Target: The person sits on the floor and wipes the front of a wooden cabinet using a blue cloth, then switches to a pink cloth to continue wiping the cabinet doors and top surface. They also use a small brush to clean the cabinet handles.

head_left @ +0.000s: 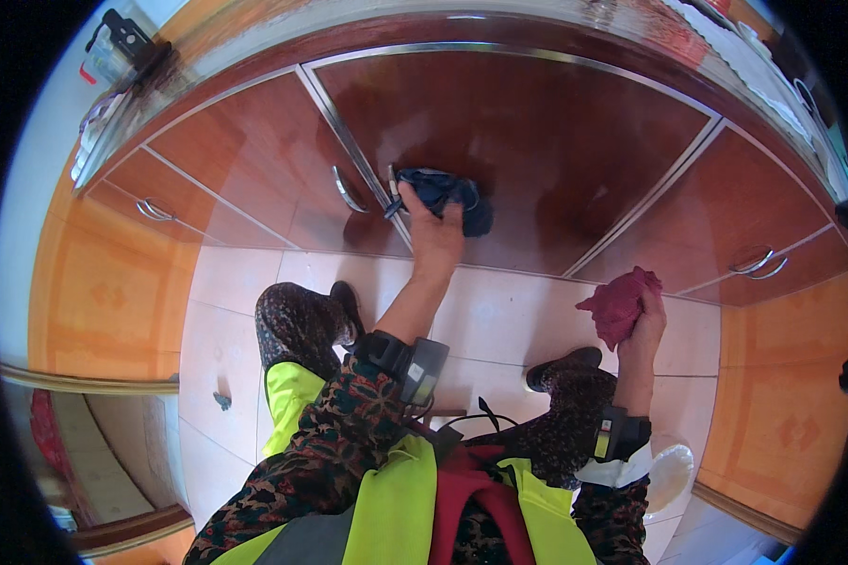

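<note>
Pressing a dark blue cloth [448, 196] on the cabinet door [537, 141], left hand [435, 235]; right hand [645, 325] grips a red cloth [617, 306].

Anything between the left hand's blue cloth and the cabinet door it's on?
Nothing visible. The left hand presses the dark blue cloth directly on the cabinet door, beside its handle. The right hand holds a red cloth apart.

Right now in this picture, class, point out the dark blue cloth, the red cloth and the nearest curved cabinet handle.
dark blue cloth [448, 195], head view, middle of the bunched fabric.
red cloth [617, 309], head view, middle of the crumpled fabric.
curved cabinet handle [346, 191], head view, midway along the metal bow.
</note>
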Available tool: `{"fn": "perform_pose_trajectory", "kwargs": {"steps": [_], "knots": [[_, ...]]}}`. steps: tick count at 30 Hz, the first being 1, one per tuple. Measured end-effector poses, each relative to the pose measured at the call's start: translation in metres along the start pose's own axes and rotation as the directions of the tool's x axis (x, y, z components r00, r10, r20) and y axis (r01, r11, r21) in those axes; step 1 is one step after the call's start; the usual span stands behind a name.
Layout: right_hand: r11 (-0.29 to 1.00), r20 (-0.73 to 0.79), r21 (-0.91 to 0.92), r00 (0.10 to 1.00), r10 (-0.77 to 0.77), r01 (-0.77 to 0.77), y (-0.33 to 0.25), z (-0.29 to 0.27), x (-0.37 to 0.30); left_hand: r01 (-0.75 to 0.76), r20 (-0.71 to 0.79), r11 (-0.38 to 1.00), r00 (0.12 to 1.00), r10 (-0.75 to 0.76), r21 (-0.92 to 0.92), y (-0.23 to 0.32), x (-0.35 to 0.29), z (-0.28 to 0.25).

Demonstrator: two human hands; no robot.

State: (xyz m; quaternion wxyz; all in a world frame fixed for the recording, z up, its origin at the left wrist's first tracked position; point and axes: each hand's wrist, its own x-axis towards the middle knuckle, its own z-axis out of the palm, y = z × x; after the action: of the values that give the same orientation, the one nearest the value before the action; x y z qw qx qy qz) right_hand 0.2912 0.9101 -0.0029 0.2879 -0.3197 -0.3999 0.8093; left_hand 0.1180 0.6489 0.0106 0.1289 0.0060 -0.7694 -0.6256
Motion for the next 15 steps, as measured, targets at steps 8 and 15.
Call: {"fn": "perform_pose_trajectory", "kwargs": {"steps": [8, 15], "knots": [[1.0, 0.065, 0.013, 0.997, 0.028, -0.029, 0.003, -0.01, -0.004, 0.415, 0.143, 0.908, 0.904, -0.403, -0.062, 0.027, -0.001, 0.005], [1.0, 0.062, 0.026, 0.998, -0.002, 0.0, 0.007, -0.013, 0.001, 0.729, 0.406, 0.642, 0.675, -0.616, -0.238, 0.024, -0.002, 0.021]]}}
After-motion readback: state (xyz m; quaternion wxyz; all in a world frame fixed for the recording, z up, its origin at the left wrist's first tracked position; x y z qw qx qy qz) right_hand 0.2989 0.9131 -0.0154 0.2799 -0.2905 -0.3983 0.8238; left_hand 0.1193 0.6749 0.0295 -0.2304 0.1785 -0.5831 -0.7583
